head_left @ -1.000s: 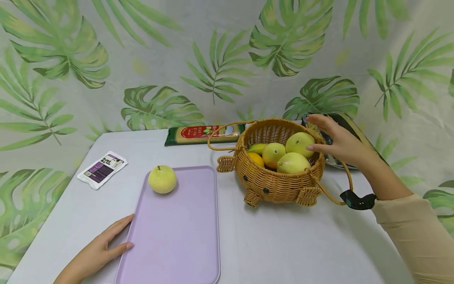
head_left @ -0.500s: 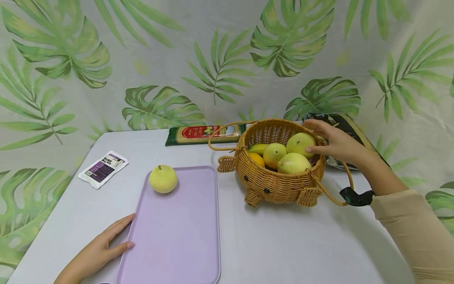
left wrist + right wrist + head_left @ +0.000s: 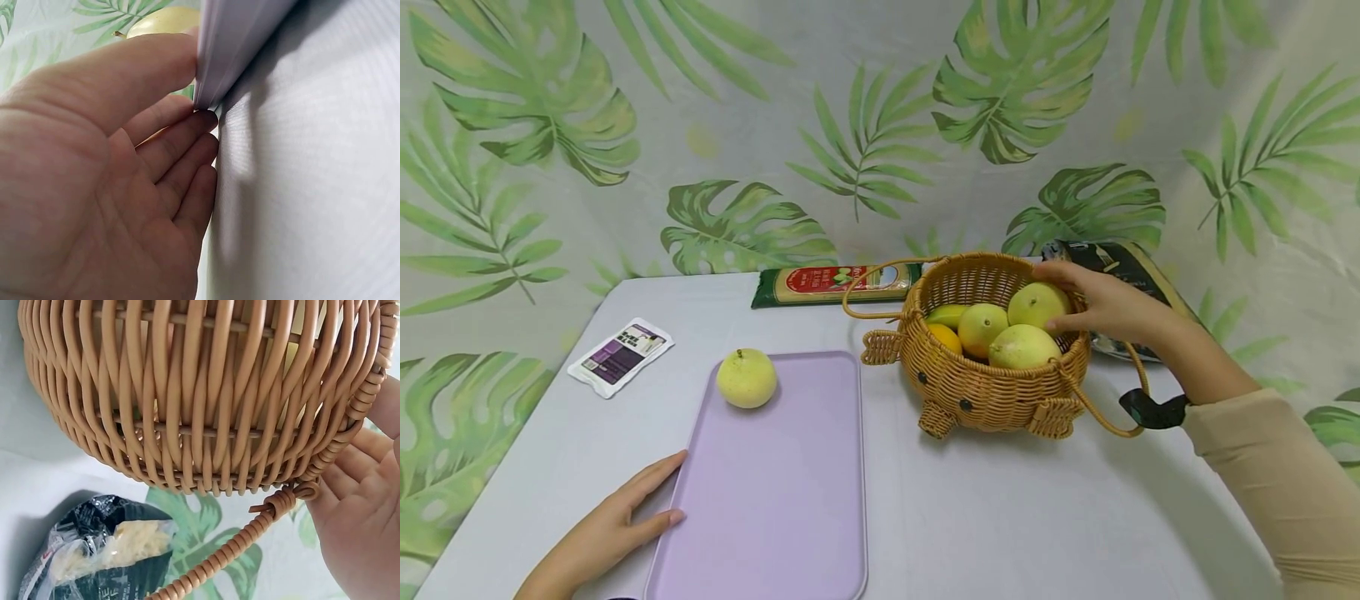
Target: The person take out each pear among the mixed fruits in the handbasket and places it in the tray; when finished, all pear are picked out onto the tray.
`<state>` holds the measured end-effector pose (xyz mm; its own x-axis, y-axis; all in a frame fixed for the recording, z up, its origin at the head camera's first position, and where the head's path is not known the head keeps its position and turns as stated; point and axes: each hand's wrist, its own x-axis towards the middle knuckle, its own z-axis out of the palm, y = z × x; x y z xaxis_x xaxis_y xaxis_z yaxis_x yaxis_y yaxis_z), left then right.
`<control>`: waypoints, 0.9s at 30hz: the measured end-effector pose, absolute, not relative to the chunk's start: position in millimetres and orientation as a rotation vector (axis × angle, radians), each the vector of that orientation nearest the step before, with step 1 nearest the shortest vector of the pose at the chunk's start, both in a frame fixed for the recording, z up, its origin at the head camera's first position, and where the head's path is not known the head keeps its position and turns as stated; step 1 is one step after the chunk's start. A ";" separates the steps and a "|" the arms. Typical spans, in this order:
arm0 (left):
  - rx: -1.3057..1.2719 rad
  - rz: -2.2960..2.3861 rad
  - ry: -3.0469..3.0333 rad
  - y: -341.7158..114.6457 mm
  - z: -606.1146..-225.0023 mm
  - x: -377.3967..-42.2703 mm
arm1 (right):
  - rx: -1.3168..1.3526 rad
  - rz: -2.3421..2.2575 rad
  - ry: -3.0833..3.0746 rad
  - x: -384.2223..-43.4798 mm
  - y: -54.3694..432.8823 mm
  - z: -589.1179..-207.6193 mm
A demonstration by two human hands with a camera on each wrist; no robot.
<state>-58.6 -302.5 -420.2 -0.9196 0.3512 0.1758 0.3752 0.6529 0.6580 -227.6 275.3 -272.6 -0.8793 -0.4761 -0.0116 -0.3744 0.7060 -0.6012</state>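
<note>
My left hand [image 3: 613, 525] lies at the left edge of the lilac tray [image 3: 775, 492]; in the left wrist view its fingertips [image 3: 203, 119] meet the tray's rim, fingers extended. A round yellow-green pear [image 3: 747, 379] sits in the tray's far left corner. On the right stands a pig-shaped wicker basket [image 3: 992, 400] holding several fruits. My right hand [image 3: 1108, 308] reaches over its right rim, thumb and forefinger spread beside the rear pear [image 3: 1037, 307]. The basket wall hides part of this hand in the right wrist view.
A white and purple packet [image 3: 621, 357] lies left of the tray. Behind the basket are a long green and red packet [image 3: 835, 283] and a dark bag [image 3: 1127, 267]. The basket's looped handle [image 3: 1138, 375] hangs by my right wrist. A leaf-patterned cloth [image 3: 865, 125] rises behind the table.
My right hand has moved slightly left and lower, closer to the rear pear in the basket. The left hand and tray stay put.
</note>
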 end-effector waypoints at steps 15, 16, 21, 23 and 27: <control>-0.603 -1.121 -2.838 -302.9 -420.5 -58.2 | -0.700 -0.695 2.700 -231.1 275.1 -269.3; -0.601 -1.126 -2.842 -302.9 -420.2 -57.9 | -0.715 -0.682 2.699 -231.2 274.3 -269.1; -0.597 -1.139 -2.849 -302.8 -419.1 -57.2 | -0.786 -0.597 2.740 -231.8 270.4 -268.8; -0.603 -1.140 -2.845 -302.7 -419.1 -57.3 | -0.804 -0.566 2.773 -231.9 269.5 -269.2; -0.613 -1.146 -2.834 -302.3 -419.7 -57.6 | -0.833 -0.541 2.841 -232.0 268.3 -270.5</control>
<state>-57.6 -302.3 -419.7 -0.9224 0.3485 0.1665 0.3662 0.6525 0.6634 -232.0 268.3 -270.5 -0.8386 -0.5441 -0.0253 -0.4967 0.7829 -0.3746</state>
